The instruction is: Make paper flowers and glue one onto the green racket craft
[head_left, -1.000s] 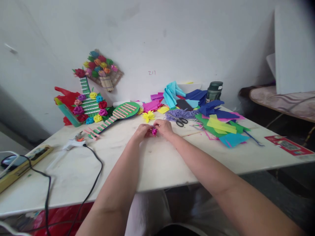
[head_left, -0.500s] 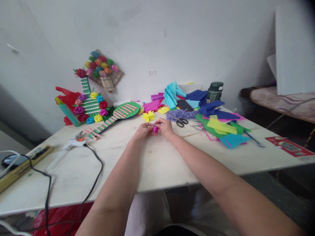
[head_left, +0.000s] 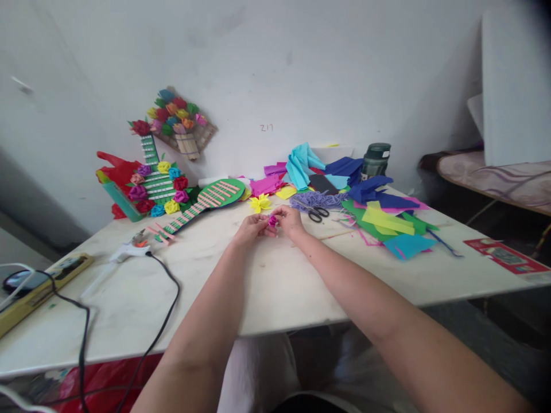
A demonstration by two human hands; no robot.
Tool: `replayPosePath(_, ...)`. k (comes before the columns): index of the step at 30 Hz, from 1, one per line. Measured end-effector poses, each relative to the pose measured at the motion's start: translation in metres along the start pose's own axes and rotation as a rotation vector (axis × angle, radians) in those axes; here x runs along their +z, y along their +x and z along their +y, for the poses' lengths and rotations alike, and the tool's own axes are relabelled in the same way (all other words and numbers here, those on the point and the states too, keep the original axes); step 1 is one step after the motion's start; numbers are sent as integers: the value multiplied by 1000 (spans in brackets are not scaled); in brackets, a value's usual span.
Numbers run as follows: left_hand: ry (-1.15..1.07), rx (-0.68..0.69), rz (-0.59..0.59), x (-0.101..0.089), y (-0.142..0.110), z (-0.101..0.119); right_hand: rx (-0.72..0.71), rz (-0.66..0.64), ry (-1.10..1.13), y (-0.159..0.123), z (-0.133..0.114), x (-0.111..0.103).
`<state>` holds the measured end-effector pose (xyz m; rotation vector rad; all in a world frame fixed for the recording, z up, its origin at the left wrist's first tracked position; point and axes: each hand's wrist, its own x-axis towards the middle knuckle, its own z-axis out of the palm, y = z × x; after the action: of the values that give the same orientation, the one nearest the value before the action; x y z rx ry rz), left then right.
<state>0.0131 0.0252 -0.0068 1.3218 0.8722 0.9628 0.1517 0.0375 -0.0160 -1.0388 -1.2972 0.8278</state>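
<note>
Head view: "217" (head_left: 267,128) beyond magenta piece (head_left: 272,221)

Crumpled magenta piece (head_left: 272,221) partly hidden by bare fingers (head_left: 252,223); I cannot resolve folds. Long cream power strip (head_left: 45,291) cut by left edge.

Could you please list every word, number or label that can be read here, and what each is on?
"217": handwritten number on the wall.
Red card on the table: its print is too blurred to read.
White label on the dark green bottle: too small to read.
</note>
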Motion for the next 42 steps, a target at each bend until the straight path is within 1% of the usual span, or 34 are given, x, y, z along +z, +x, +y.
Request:
replayPosePath(3, 17, -8, 9, 1, -1, 1, 6, -11, 27, 1, 2, 1)
replayPosePath(6, 33, -5, 10, 2, -2, 3, -23, -21, 19, 1, 2, 1)
replayPosePath(10, 91, 18, 29, 7, -3, 6, -42, -33, -6, 0, 1, 0)
replayPosePath(13, 155, 53, 65, 12, -4, 7, -38, -31, -18, 0, 2, -1)
replayPosePath(15, 225, 73, 120, 16, -3, 7, -34, -23, -14, 1, 4, -1)
replayPosePath(20, 448, 131, 314, 22, -2, 7, 24, -19, 62, 2, 4, -1)
replayPosePath(23, 472, 206, 386, 19, 1, 5, 68, -19, 155, 1, 2, -1)
replayPosePath(26, 415, 277, 434, 13, 7, 2, 82, -11, 232, 1, 0, 0)
replayPosePath(27, 370, 276, 436, 11, 8, 1, 85, -7, 251, 1, 0, 0)
replayPosePath(29, 249, 240, 404, 9, 10, 0, 94, -3, 278, 1, 0, 0)
replayPosePath(32, 136, 209, 311, 8, 10, 0, 99, -13, 304, 0, 0, 0)
replayPosePath(35, 159, 258, 254, 8, 8, 0, 97, -16, 324, -1, -1, 0)
replayPosePath(38, 238, 303, 263, 7, 8, 0, 101, -10, 329, -1, -2, -1)
replayPosePath(42, 311, 300, 274, 8, 7, 1, 108, -8, 310, -1, -3, -2)
